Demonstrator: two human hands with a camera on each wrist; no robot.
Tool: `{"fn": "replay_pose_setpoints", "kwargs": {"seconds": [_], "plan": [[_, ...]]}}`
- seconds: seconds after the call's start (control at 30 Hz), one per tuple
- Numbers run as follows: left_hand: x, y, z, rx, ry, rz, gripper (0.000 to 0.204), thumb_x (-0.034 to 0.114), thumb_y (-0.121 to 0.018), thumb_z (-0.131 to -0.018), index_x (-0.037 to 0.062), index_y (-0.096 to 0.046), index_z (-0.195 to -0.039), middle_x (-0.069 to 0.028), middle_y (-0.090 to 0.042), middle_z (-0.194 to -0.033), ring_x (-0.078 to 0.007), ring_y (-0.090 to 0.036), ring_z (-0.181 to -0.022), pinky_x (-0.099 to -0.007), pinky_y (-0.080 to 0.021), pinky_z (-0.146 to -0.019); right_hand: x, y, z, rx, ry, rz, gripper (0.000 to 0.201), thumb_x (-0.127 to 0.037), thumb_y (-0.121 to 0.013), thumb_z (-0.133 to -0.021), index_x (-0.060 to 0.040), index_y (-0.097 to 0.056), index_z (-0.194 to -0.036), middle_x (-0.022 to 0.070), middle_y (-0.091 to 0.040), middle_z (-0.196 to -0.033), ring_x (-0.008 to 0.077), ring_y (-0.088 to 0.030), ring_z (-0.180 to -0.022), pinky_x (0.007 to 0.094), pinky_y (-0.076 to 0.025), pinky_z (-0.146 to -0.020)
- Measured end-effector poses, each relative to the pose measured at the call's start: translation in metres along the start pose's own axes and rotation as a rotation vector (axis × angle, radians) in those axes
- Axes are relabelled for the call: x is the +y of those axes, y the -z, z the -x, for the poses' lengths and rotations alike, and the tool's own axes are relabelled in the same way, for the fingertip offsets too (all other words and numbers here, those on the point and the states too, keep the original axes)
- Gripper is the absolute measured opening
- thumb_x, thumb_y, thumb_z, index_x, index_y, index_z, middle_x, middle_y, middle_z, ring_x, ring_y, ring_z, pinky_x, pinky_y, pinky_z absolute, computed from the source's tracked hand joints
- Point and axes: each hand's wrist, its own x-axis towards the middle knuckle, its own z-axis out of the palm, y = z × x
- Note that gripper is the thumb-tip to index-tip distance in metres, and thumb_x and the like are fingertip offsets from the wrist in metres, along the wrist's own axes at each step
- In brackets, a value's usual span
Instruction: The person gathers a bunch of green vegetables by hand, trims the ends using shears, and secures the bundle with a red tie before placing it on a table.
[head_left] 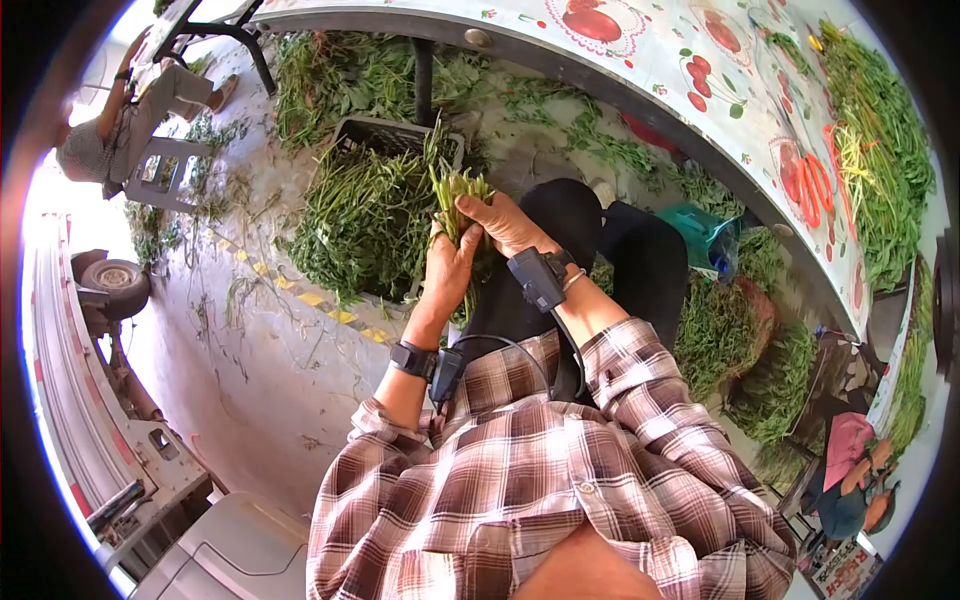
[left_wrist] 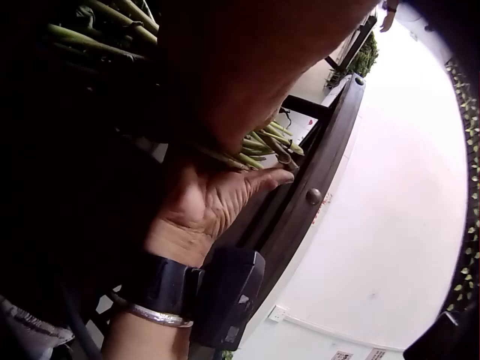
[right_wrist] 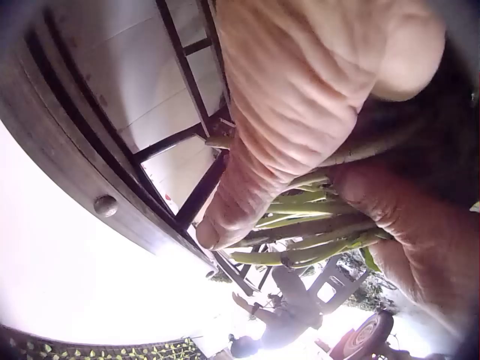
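A bunch of green leafy stems is held upright over the lap, cut ends at the top. My left hand grips it from the left, its thumb pointing up along the stems. From the other side my right hand holds the same bunch, thumb laid across just below the stem ends. In the right wrist view the pale stems show between the two hands. The left wrist view has the stem ends beside the right thumb; most fingers are hidden there.
Left of the hands, a dark crate stands behind a heap of greens. A table with a fruit-print cloth bears orange-handled scissors and more greens. A teal bag lies right of the knees. Another person sits far left.
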Motion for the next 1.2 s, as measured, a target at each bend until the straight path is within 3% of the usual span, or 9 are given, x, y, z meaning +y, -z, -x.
{"fn": "replay_pose_setpoints", "kwargs": {"seconds": [0.13, 0.3, 0.37, 0.4, 0.57, 0.63, 0.67, 0.9, 1.2], "plan": [[-0.006, -0.001, 0.004, -0.015, -0.023, -0.255, 0.05, 0.037, -0.049, -0.091, -0.0033, -0.041, -0.12, -0.0258, -0.044, -0.112, -0.042, -0.047, -0.101, -0.0435, -0.039, -0.085, -0.004, -0.005, 0.002, -0.009, -0.008, 0.078, 0.045, -0.033, -0.079, -0.069, -0.0097, -0.059, -0.101, -0.003, -0.058, -0.087, 0.009, -0.053, -0.082, 0.0264, -0.042, -0.075], [-0.009, -0.006, 0.007, 0.018, -0.027, -0.306, 0.055, 0.038, -0.05, -0.09, -0.0031, -0.035, -0.123, -0.0249, -0.043, -0.11, -0.0424, -0.048, -0.1, -0.0443, -0.041, -0.082, -0.002, -0.009, 0.001, 0.105, 0.028, 0.074, 0.037, -0.025, -0.08, -0.07, -0.0073, -0.061, -0.097, -0.0023, -0.06, -0.084, 0.009, -0.054, -0.075, 0.0256, -0.045, -0.069], [-0.009, -0.01, 0.007, 0.041, -0.156, -0.32, 0.058, 0.038, -0.055, -0.087, -0.0044, -0.035, -0.122, -0.0232, -0.049, -0.107, -0.0378, -0.051, -0.101, -0.0416, -0.041, -0.084, 0.0, -0.007, 0.001, 0.133, 0.038, 0.027, 0.033, -0.024, -0.078, -0.072, -0.0071, -0.063, -0.095, -0.0025, -0.061, -0.082, 0.0086, -0.055, -0.072, 0.0246, -0.045, -0.067], [-0.009, -0.009, 0.005, 0.019, -0.045, -0.328, 0.057, 0.037, -0.06, -0.085, -0.0047, -0.039, -0.118, -0.0236, -0.049, -0.106, -0.0373, -0.051, -0.101, -0.0414, -0.041, -0.084, 0.0, -0.006, 0.0, 0.177, 0.021, 0.026, 0.032, -0.024, -0.078, -0.072, -0.0075, -0.063, -0.095, -0.0025, -0.061, -0.082, 0.0084, -0.054, -0.072, 0.0242, -0.044, -0.067], [-0.012, -0.002, -0.01, 0.008, -0.13, -0.271, 0.052, 0.039, -0.065, -0.08, -0.0067, -0.051, -0.1, -0.0215, -0.057, -0.091, -0.0345, -0.057, -0.085, -0.0408, -0.045, -0.072, 0.004, 0.0, -0.006, 0.279, -0.039, -0.044, 0.039, -0.034, -0.078, -0.071, -0.0072, -0.063, -0.095, -0.0022, -0.061, -0.084, 0.009, -0.054, -0.073, 0.0256, -0.044, -0.066], [-0.009, 0.006, -0.016, -0.248, 0.2, -0.323, 0.052, 0.04, -0.066, -0.079, -0.0108, -0.053, -0.085, -0.0261, -0.058, -0.079, -0.0359, -0.06, -0.076, -0.0437, -0.047, -0.066, 0.006, 0.005, -0.008, 0.289, -0.041, -0.018, 0.043, -0.038, -0.078, -0.069, -0.0066, -0.063, -0.094, -0.0022, -0.061, -0.084, 0.0095, -0.054, -0.073, 0.0259, -0.044, -0.067], [-0.011, 0.004, -0.014, -0.168, 0.096, -0.303, 0.05, 0.039, -0.065, -0.08, -0.0097, -0.054, -0.076, -0.0236, -0.059, -0.066, -0.0376, -0.06, -0.063, -0.0436, -0.047, -0.059, 0.006, 0.007, -0.008, 0.266, -0.058, -0.03, 0.044, -0.038, -0.078, -0.069, -0.0067, -0.062, -0.096, -0.0023, -0.06, -0.085, 0.0094, -0.054, -0.075, 0.0257, -0.043, -0.068], [-0.019, -0.012, -0.008, -0.059, 0.085, -0.449, 0.047, 0.036, -0.059, -0.083, -0.0104, -0.054, -0.08, -0.0291, -0.059, -0.075, -0.044, -0.059, -0.073, -0.0472, -0.047, -0.061, -0.003, -0.009, -0.001, 0.137, 0.036, 0.069, 0.052, -0.033, -0.081, -0.067, -0.0074, -0.057, -0.105, -0.0024, -0.057, -0.091, 0.0092, -0.05, -0.083, 0.0252, -0.042, -0.074], [-0.028, -0.015, -0.007, -0.008, 0.038, -0.386, 0.044, 0.033, -0.054, -0.086, -0.0108, -0.054, -0.082, -0.0294, -0.059, -0.075, -0.0444, -0.058, -0.073, -0.0486, -0.046, -0.063, 0.002, -0.006, -0.008, 0.07, -0.002, 0.15, 0.037, -0.002, -0.076, -0.065, -0.0037, -0.058, -0.097, 0.004, -0.062, -0.088, 0.0134, -0.06, -0.079, 0.0289, -0.049, -0.073]]}}
